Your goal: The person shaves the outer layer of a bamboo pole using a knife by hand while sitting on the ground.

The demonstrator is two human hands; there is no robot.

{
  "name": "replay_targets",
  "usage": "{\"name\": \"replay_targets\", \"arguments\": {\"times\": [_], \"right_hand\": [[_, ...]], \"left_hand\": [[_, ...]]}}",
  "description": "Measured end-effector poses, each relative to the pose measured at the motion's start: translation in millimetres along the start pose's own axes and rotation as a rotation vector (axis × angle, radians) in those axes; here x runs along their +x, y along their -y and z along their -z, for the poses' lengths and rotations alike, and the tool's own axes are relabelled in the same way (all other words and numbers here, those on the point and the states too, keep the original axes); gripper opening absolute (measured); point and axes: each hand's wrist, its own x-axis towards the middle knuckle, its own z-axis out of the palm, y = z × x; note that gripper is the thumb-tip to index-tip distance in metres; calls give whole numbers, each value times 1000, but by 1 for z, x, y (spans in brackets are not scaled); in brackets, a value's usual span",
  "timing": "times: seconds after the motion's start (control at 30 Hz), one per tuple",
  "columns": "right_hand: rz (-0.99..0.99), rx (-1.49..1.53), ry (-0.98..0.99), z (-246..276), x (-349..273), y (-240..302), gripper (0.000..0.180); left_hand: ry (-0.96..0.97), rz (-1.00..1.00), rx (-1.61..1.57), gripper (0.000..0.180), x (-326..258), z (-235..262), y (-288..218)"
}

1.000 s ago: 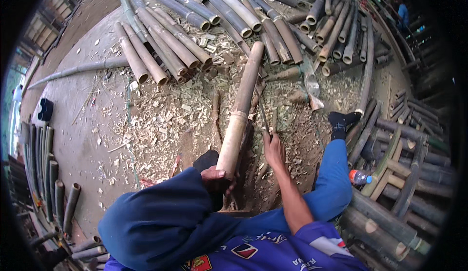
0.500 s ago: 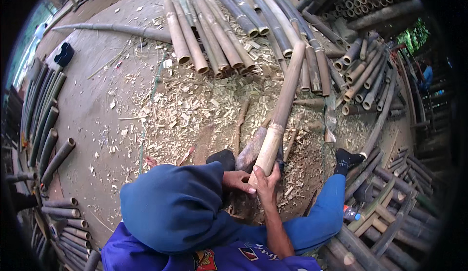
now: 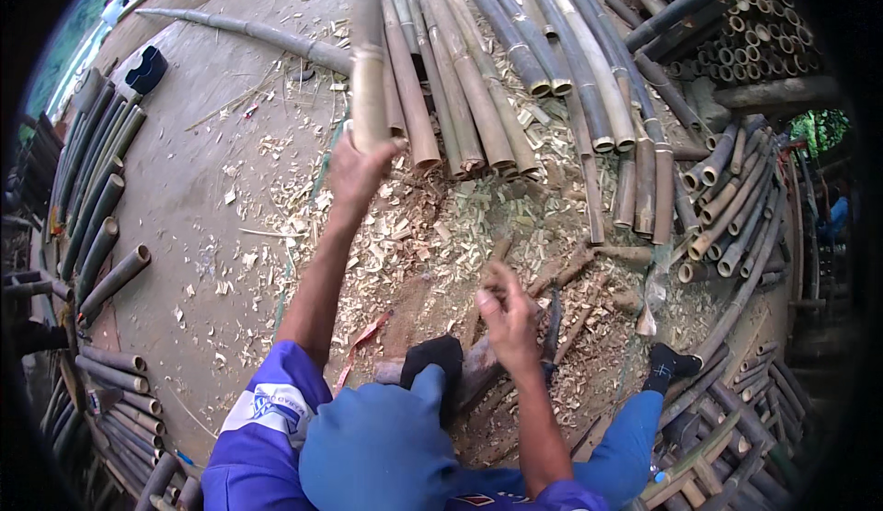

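At arm's length, my left hand [image 3: 357, 169] is wrapped round the near end of a bamboo pole [image 3: 370, 97]. The pole points away from me, slightly smeared by motion. Its near part is pale and shaved, and its far part darker, running past the top edge of the head view. In front of my body, my right hand [image 3: 510, 322] holds nothing, its fingers apart and loosely bent. Below and beside it lie a thick log [image 3: 478, 368] and thinner sticks on the ground, among pale wood chips [image 3: 405, 244].
Long bamboo poles [image 3: 460, 97] lie side by side ahead, cut ends toward me. More bamboo [image 3: 101, 207] is piled at the left, and a bundle [image 3: 736, 198] lies at the right. A wooden frame [image 3: 708, 460] stands near the lower right. My socked foot [image 3: 674, 364] rests at the right.
The bamboo pole has swung from in front of my legs to the far left in my left hand. My right hand has let go of it. My body has leaned forward.
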Motion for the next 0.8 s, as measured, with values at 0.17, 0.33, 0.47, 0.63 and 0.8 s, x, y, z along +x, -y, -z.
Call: {"name": "replay_targets", "arguments": {"times": [0.17, 0.33, 0.47, 0.63, 0.8], "right_hand": [[-47, 81, 175, -45, -12, -40, 56], [-5, 118, 229, -52, 0, -38, 51], [56, 69, 221, -48, 15, -35, 48], [94, 22, 165, -44, 25, -43, 46], [77, -53, 148, -45, 20, -56, 44]], "left_hand": [[-72, 77, 231, 52, 64, 45, 23], [77, 170, -108, 61, 86, 23, 33], [98, 243, -293, 52, 99, 16, 42], [13, 377, -454, 43, 103, 21, 73], [32, -61, 600, 44, 112, 27, 99]]}}
